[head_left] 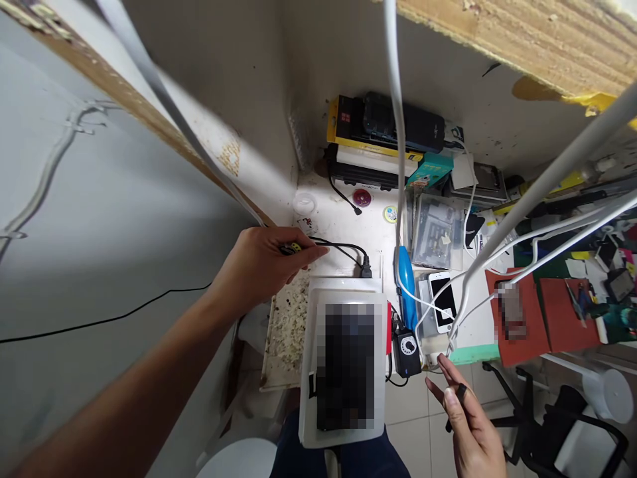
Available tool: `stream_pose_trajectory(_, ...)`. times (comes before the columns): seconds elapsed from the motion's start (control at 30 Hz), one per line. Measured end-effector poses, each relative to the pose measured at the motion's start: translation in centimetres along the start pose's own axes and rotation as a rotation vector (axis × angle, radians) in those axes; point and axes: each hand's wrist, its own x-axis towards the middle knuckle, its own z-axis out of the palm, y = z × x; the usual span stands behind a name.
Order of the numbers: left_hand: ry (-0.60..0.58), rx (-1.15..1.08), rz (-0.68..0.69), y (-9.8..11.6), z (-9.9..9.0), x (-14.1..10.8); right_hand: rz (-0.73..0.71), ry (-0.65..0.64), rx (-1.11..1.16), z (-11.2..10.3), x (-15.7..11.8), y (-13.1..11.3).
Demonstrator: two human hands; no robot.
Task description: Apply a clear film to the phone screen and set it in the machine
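My left hand [271,262] is closed around a small black and yellow object [291,248], mostly hidden by the fingers, beside the black cable [343,244] on the bench. My right hand [470,418] is off the bench's front edge at the lower right. Its thumb is pressed against a slim black object [461,393], while two fingers stretch forward. Between the hands, a white plastic tray [309,318] overhangs the front edge above my lap. It holds a dark, flat rectangular thing [346,365], blurred out. A black plug [366,265] touches the tray's far side.
A blue tool [407,285], a black dial controller [408,352] and a white phone [442,302] lie right of the tray. Boxes [378,156] are stacked behind. White cables [497,245] hang across the right side. A wooden shelf edge [522,50] juts overhead.
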Motion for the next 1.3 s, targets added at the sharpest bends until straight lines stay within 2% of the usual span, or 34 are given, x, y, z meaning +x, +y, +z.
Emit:
stream_pose_trajectory(0.33, -0.027, -0.001, -0.020, -0.6, 0.1, 0.4, 0.014, 0.035, -0.020, 0.8, -0.4, 0.6)
stream_pose_trajectory(0.67, -0.054, 0.009, -0.044, -0.7, 0.0, 0.6, 0.074, 0.149, 0.001, 2.9, -1.7, -1.2)
stream_pose_trajectory(0.9, -0.066, 0.013, -0.030, -1.0, 0.1, 0.8, 0.027, 0.153, -0.028, 2.8, -1.9, -0.2)
stream_pose_trajectory(1.07, -0.083, 0.021, -0.037, -1.0, 0.0, 0.8, 0.030, 0.196, -0.040, 3.2, -2.6, 0.0)
stream_pose_trajectory(1.3, -0.083, 0.073, -0.058, -1.2, -0.2, 0.8, 0.050, 0.194, -0.068, 3.6, -3.4, 0.6)
